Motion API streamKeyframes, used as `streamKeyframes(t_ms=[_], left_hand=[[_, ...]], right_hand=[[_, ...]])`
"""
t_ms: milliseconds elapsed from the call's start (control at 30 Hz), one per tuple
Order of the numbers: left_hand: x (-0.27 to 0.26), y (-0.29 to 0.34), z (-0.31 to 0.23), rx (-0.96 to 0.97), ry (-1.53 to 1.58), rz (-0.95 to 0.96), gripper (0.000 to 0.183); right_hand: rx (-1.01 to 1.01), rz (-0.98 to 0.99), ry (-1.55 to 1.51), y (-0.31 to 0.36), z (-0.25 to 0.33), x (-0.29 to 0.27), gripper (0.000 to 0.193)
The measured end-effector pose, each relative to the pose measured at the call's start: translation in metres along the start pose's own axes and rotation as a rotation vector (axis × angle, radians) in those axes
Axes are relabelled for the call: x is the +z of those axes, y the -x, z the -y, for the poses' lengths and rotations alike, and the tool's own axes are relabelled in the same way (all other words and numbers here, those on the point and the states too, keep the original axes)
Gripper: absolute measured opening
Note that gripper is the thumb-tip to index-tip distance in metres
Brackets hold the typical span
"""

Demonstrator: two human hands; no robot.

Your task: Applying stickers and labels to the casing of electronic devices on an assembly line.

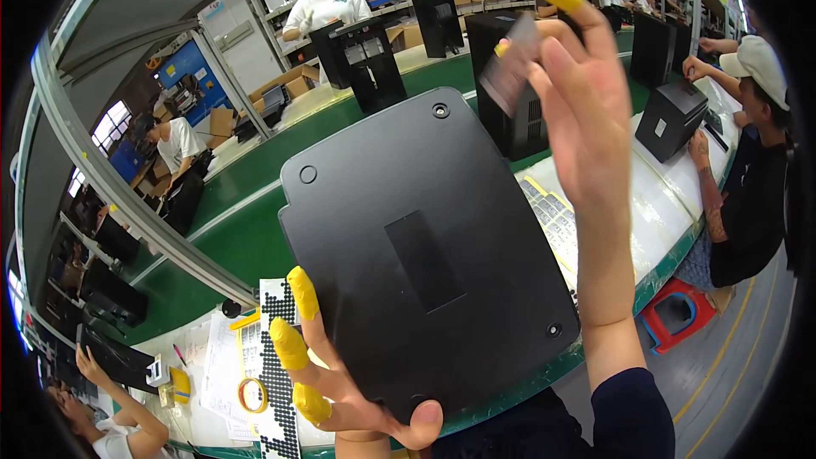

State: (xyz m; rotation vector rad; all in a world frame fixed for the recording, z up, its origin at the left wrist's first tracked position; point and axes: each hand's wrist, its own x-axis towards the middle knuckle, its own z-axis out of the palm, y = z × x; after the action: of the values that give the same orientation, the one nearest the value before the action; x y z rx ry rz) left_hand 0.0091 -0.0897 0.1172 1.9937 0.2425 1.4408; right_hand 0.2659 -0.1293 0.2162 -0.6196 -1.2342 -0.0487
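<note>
A flat black plastic casing (425,289) stands tilted up in front of me, its broad face toward me. It has a shallow rectangular recess near the middle and round marks or screw holes toward its corners. My left hand (340,382) grips its lower left edge, thumb on the face, with yellow finger cots on several fingers. Raised above the casing's right edge, my right hand (586,93) pinches a thin, greyish, see-through sticker or film (510,68), blurred by motion. Yellow finger cots show on this hand too.
A green conveyor belt (255,242) runs behind the casing, carrying black boxes (374,68). At left lie a sheet of black dots (279,374) and a yellow tape roll (252,394); label sheets (552,221) lie at right. Co-workers sit around, and a red stool (680,316) stands at right.
</note>
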Motion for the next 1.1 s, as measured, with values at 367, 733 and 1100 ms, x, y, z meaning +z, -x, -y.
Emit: streamKeyframes(t_ms=[367,733,1100], left_hand=[[0.015,-0.039,0.004,-0.013,0.026,-0.039,0.103],[0.006,-0.029,-0.001,-0.012,0.04,-0.111,0.102],[0.01,-0.022,-0.001,0.006,0.076,-0.168,0.101]], right_hand=[[-0.009,0.299,0.302,0.047,0.045,0.045,0.062],[0.073,0.368,0.443,0.049,0.057,0.064,0.058],[0.071,0.417,0.501,0.047,0.061,0.066,0.056]])
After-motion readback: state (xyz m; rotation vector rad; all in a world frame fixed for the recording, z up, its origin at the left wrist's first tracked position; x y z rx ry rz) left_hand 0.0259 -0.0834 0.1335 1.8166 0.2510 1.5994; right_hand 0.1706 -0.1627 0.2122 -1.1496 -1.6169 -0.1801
